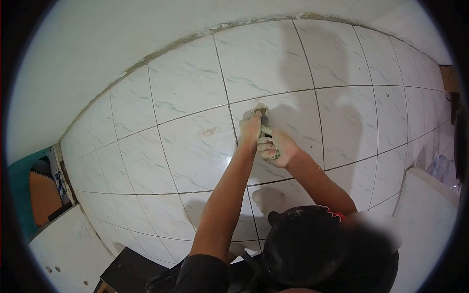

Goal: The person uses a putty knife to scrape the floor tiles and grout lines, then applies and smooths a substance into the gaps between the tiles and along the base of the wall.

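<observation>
My left hand (250, 128) is low over the white tiled floor (195, 161), its fingers closed around a small, pale, paste-smeared thing (263, 109) whose kind I cannot make out. Just below and to the right, my right hand (277, 146) is curled shut, close against the left. A dark bit, perhaps of a handle, shows at its fingers, but most of what it grips is hidden. Pale paste coats the fingers of both hands. On the tile left of them is a faint brownish smear (210, 131).
A white wall (122, 39) meets the floor along a rough, unfinished edge. At the left is an opening (44, 185) with teal and orange-brown things. A white panel (425, 200) and clear plastic (443, 168) stand right. A dark rounded shape (303, 244) fills the bottom.
</observation>
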{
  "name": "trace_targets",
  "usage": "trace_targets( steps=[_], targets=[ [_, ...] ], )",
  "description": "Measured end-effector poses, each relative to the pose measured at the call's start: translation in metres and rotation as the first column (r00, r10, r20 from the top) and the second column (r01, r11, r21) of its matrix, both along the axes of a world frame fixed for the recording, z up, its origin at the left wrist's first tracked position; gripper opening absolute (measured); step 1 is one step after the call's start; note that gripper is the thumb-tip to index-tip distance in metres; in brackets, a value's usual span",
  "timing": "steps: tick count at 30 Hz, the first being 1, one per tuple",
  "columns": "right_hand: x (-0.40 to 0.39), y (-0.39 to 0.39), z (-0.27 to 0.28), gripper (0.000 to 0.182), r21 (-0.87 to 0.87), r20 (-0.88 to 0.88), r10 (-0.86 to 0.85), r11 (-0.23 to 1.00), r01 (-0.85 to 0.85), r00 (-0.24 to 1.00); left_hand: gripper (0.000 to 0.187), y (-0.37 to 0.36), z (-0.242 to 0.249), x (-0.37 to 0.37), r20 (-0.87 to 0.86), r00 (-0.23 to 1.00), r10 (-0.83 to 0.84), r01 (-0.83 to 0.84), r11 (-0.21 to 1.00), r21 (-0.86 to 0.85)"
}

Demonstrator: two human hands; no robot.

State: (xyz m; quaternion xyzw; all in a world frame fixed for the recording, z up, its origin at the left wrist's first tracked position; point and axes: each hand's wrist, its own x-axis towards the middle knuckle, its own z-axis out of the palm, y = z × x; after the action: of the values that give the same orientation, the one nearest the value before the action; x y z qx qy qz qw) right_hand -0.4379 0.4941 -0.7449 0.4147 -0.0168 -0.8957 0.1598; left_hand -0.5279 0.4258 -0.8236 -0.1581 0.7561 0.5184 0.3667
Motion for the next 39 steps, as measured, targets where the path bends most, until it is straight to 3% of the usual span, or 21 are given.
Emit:
trace_targets(
  steps=[2, 4, 7, 10, 12, 14, 17, 20, 21, 24, 26, 28, 29, 32, 34, 37, 39],
  targets=[
    [-0.001, 0.002, 0.0, 0.018, 0.006, 0.012, 0.021, 1.0, -0.021, 1.0, 0.038, -0.002, 0.0, 0.002, 0.103, 0.992, 0.071, -0.08, 0.993, 0.085],
    [-0.008, 0.004, -0.001, 0.018, 0.013, 0.021, 0.044, 0.999, -0.044, 0.999, 0.04, 0.001, -0.003, -0.012, 0.019, 0.99, -0.141, 0.142, 0.987, -0.071],
    [-0.016, 0.007, 0.004, 0.022, -0.002, -0.013, -0.028, 1.0, 0.028, 1.0, 0.041, 0.006, 0.013, -0.016, 0.097, 0.995, 0.003, -0.004, 1.0, 0.015],
    [-0.01, -0.001, 0.011, 0.021, 0.001, 0.011, -0.015, 1.0, 0.015, 1.0, 0.044, -0.008, -0.009, -0.006, 0.006, 0.995, -0.098, 0.099, 0.992, -0.083],
    [-0.005, -0.005, 0.007, 0.021, 0.004, 0.033, 0.016, 1.0, -0.016, 0.999, 0.044, -0.009, -0.014, -0.005, 0.008, 0.999, -0.046, 0.047, 0.997, -0.054],
    [-0.017, 0.003, -0.005, 0.021, -0.019, -0.005, 0.013, 1.0, -0.013, 1.0, 0.045, -0.003, -0.022, -0.018, -0.032, 0.99, -0.14, 0.136, 0.984, -0.119],
    [-0.022, 0.004, -0.002, 0.022, -0.027, -0.022, -0.016, 1.0, 0.015, 1.0, 0.038, 0.002, -0.007, -0.023, -0.007, 1.0, -0.031, 0.031, 0.999, 0.009],
    [-0.013, -0.007, 0.008, 0.021, -0.027, 0.019, -0.02, 0.999, 0.021, 1.0, 0.038, -0.012, -0.016, -0.007, -0.04, 0.995, -0.089, 0.084, 0.99, -0.109],
    [-0.01, -0.01, 0.009, 0.021, -0.032, 0.04, -0.012, 0.999, 0.013, 0.999, 0.047, -0.013, 0.007, -0.005, 0.041, 0.997, -0.068, 0.07, 0.996, -0.059],
    [-0.024, -0.005, -0.009, 0.021, 0.016, -0.014, 0.015, 1.0, -0.014, 1.0, 0.049, -0.009, -0.004, -0.024, 0.035, 0.987, -0.154, 0.158, 0.977, -0.142],
    [-0.033, -0.003, -0.002, 0.021, -0.015, 0.002, -0.001, 1.0, 0.001, 1.0, 0.05, -0.01, -0.021, -0.031, 0.039, 0.995, -0.096, 0.099, 0.993, -0.064],
    [-0.029, -0.005, 0.004, 0.021, -0.046, 0.019, -0.019, 0.999, 0.02, 1.0, 0.049, -0.019, -0.045, -0.029, 0.013, 0.982, -0.187, 0.187, 0.979, -0.085],
    [-0.022, -0.011, 0.006, 0.021, -0.037, 0.04, -0.007, 0.999, 0.008, 0.999, 0.051, -0.026, -0.046, -0.019, -0.089, 0.964, -0.252, 0.241, 0.963, -0.119],
    [-0.022, -0.016, 0.005, 0.021, -0.014, 0.055, 0.011, 1.0, -0.011, 0.998, 0.051, -0.027, -0.006, -0.013, -0.048, 0.98, -0.191, 0.185, 0.977, -0.105],
    [-0.03, -0.013, 0.004, 0.021, 0.014, 0.043, 0.022, 1.0, -0.022, 0.999, 0.049, -0.019, -0.012, -0.026, -0.05, 0.991, -0.123, 0.117, 0.986, -0.12],
    [-0.038, -0.009, 0.005, 0.022, -0.003, 0.012, -0.034, 0.999, 0.034, 0.999, 0.04, -0.009, 0.008, -0.04, 0.128, 0.991, -0.039, 0.049, 0.996, -0.075],
    [-0.025, -0.014, 0.006, 0.022, -0.004, 0.049, -0.035, 0.999, 0.035, 0.998, 0.041, -0.02, -0.045, -0.026, 0.036, 0.992, -0.117, 0.12, 0.989, -0.086]
  ],
)
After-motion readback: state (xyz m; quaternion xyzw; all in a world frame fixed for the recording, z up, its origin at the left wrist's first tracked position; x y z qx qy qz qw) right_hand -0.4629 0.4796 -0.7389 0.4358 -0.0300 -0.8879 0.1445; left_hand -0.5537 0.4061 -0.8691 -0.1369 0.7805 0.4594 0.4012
